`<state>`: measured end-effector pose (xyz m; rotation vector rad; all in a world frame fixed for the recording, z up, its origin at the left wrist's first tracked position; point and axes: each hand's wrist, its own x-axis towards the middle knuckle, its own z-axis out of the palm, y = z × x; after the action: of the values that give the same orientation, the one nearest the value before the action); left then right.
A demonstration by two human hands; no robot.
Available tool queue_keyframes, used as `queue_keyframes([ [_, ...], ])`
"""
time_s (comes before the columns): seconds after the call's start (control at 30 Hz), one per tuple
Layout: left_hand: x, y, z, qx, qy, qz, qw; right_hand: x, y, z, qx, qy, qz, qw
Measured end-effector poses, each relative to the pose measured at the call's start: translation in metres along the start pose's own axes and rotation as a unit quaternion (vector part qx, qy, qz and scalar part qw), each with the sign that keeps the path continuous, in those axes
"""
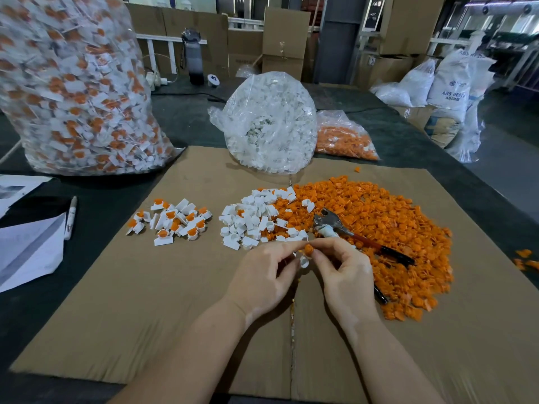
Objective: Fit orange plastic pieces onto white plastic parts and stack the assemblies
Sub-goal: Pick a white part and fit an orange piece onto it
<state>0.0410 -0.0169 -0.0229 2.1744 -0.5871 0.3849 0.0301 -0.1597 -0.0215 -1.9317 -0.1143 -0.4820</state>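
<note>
Both hands meet over the cardboard sheet [145, 301] near its middle. My left hand [262, 277] holds a white plastic part [304, 261] in its fingertips. My right hand [341, 272] pinches an orange piece [308, 249] right on top of that white part. Behind the hands lies a heap of loose white parts [250, 218], and a wide spread of orange pieces [379, 228] covers the right side. A small pile of finished white-and-orange assemblies [172, 221] lies to the left.
Pliers [350, 233] with red-black handles lie on the orange spread beside my right hand. Clear bags stand behind: assemblies [75, 91], white parts [268, 123], orange pieces [344, 138]. A marker [71, 217] and papers [29, 252] lie left. A few orange pieces [526, 259] lie off the cardboard, right.
</note>
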Motion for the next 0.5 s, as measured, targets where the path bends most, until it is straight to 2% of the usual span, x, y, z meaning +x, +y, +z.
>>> queue_keyframes([
  [0.37, -0.002, 0.0024, -0.0004, 0.007, -0.021, 0.001, 1.0, 0.0005, -0.0011, -0.0015, 0.016, 0.027, 0.004, 1.0],
  [0.43, -0.0017, 0.001, -0.0003, -0.001, -0.014, -0.019, 1.0, -0.0002, -0.001, -0.0009, 0.01, 0.031, 0.0, 0.999],
  [0.5, -0.0003, -0.0012, -0.001, -0.03, -0.002, -0.076, 0.997, -0.0012, -0.0006, -0.0002, -0.004, 0.034, -0.007, 0.999],
])
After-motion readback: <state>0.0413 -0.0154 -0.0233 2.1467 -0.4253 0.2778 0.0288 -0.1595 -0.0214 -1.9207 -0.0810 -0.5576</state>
